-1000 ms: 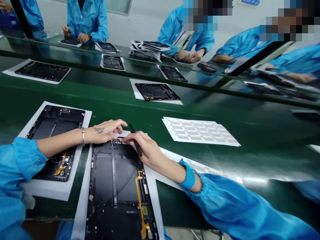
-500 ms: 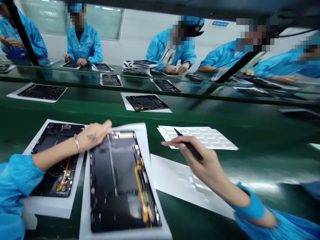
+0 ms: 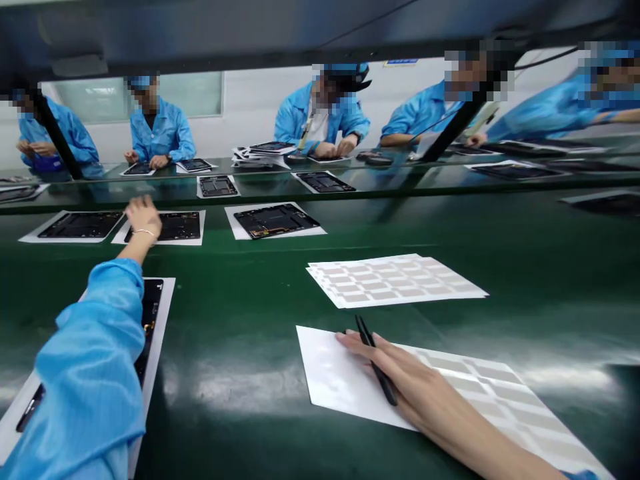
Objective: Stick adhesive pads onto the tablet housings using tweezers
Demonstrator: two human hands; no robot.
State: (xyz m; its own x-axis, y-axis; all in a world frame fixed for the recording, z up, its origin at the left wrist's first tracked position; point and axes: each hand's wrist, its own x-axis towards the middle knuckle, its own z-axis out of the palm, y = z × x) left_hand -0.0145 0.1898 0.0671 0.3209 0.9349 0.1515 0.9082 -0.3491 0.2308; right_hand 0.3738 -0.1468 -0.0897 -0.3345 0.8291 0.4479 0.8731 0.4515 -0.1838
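My left hand (image 3: 143, 219), somewhat blurred, reaches far forward over an opened tablet housing (image 3: 181, 227) on white paper. Its fingers look apart, and the hand hides the housing's left part; I cannot tell whether they touch it. A pair of black tweezers (image 3: 376, 363) is in my right hand (image 3: 400, 373), tips pointing away from me. That hand rests over a white sheet of grey stickers (image 3: 470, 377), its left end bare of stickers. Under my left sleeve lies another tablet housing (image 3: 151, 313), mostly covered by the arm.
Stacked sticker sheets (image 3: 395, 280) lie beyond my right hand on the green bench (image 3: 235, 373). More housings on paper, one at the left (image 3: 80, 225) and one in the middle (image 3: 275, 220), stand along the far strip. Several co-workers in blue sit opposite, behind dark slanted posts (image 3: 455, 130).
My left hand has carried the tablet housing from the near bench to the far strip, beside another one. My right hand has come down onto the sticker sheet, still with the tweezers. The view has shifted.
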